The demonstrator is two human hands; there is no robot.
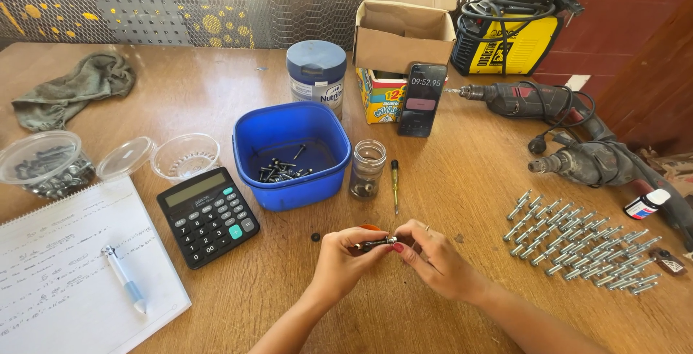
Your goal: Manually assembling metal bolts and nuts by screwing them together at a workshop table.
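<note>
An orange thing under the hands is mostly hidden. Left hand (pixel 345 253) and right hand (pixel 426 253) meet fingertip to fingertip, both pinching a small dark bolt (pixel 377 243) above the table (pixel 289 289).

Bright daylight from behind the wire mesh (pixel 216 0) at the top; the gaps there blow out to white. A soft sheen lies on the wooden table (pixel 469 181) near the top edge. Shadows are short and soft, falling toward the camera under the blue tub (pixel 292 152) and both hands. Focus is sharp throughout. Wide-angle bending curves the table edges; no motion blur.
</note>
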